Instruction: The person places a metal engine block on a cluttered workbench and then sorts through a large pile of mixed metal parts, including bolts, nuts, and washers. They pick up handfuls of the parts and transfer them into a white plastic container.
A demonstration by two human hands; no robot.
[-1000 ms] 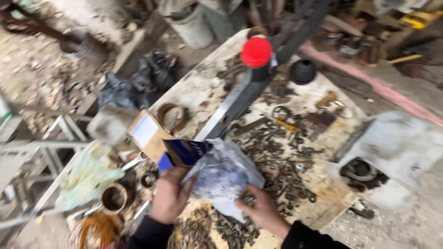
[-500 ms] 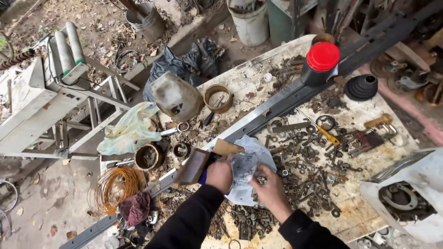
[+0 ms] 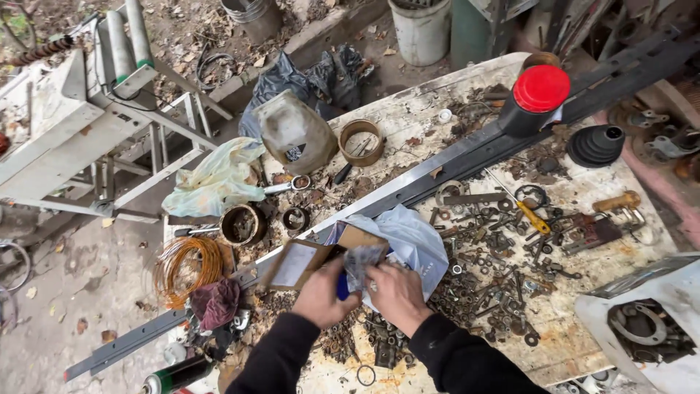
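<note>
Cardboard box (image 3: 302, 263): matt brown. Plastic bag (image 3: 408, 244): thin, crinkled, translucent. Bolts and nuts (image 3: 496, 292): rusty, dull metal. Tabletop (image 3: 408, 124): rough, stained wood. Red cap (image 3: 541, 88): smooth plastic.

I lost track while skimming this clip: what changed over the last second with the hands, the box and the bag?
The left hand keeps its hold on the open cardboard box, whose flaps have swung from upright to lying low. The right hand has moved from the lower edge of the plastic bag up to its crumpled part at the box mouth. The bolts, red-capped bottle and long metal bar stayed put.
</note>
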